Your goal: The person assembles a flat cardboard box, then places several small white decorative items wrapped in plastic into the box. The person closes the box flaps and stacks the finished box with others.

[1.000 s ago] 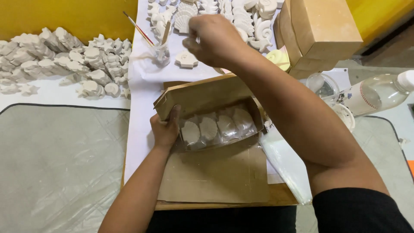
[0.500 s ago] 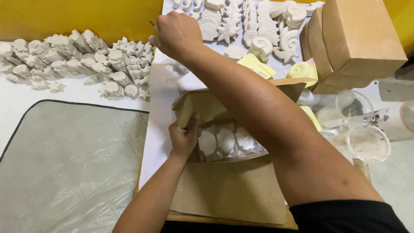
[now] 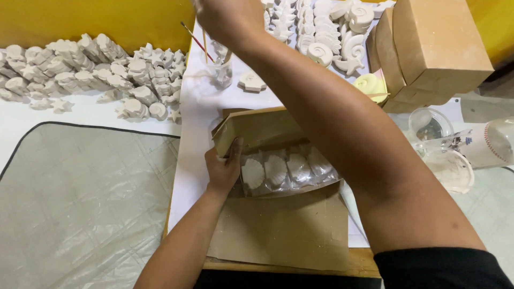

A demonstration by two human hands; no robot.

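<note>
Hands, head view, sole entry: left hand grips the left end of an open brown cardboard box, thumb on the raised flap, fingers curled against the box's side; right hand is stretched far forward to the top edge of the picture, partly cut off, so whether it is clenched or holding anything cannot be told. Right forearm crosses diagonally over the box's right end. Box contents: one row of white shell-shaped plaster casts wrapped in clear film, lying side by side. Box position: centre of the tabletop, resting on a flat brown paper sheet spread toward the near edge. Beyond the box, on white paper: one small clear cup holding thin paintbrushes, with a single flat white cast just beside it. Far left: large heap of unpainted white figures against a yellow wall. Far centre to right: further white casts laid in rows, among them spiral shell shapes. Right: stack of closed brown cardboard boxes, a pale yellow item tucked at their foot. Right edge: clear plastic cups and a clear bottle on its side. Near left: grey mat under crinkled clear plastic, well apart from the left hand.
</note>
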